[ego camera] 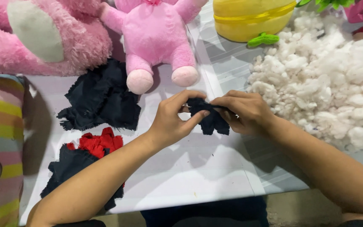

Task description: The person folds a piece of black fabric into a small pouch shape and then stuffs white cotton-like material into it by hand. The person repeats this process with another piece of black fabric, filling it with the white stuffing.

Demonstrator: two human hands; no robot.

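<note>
At mid-tabletop (198,168), I watch my left hand (171,122) and right hand (244,111) pinch a dark fabric scrap (210,117) between closed fingers, lifted for working; white stuffing (328,84) lies right.

Left hand (174,120) and right hand (244,112) together pinching a small piece of dark navy fabric (209,117) just above the white table (190,172). Behind the hands, a pink plush toy (156,38) sitting upright; to the right, a heap of white stuffing fibre (332,84). To the left, a pile of navy fabric scraps (101,98), and nearer, red fabric scraps (99,143) lying on further dark pieces.
</note>
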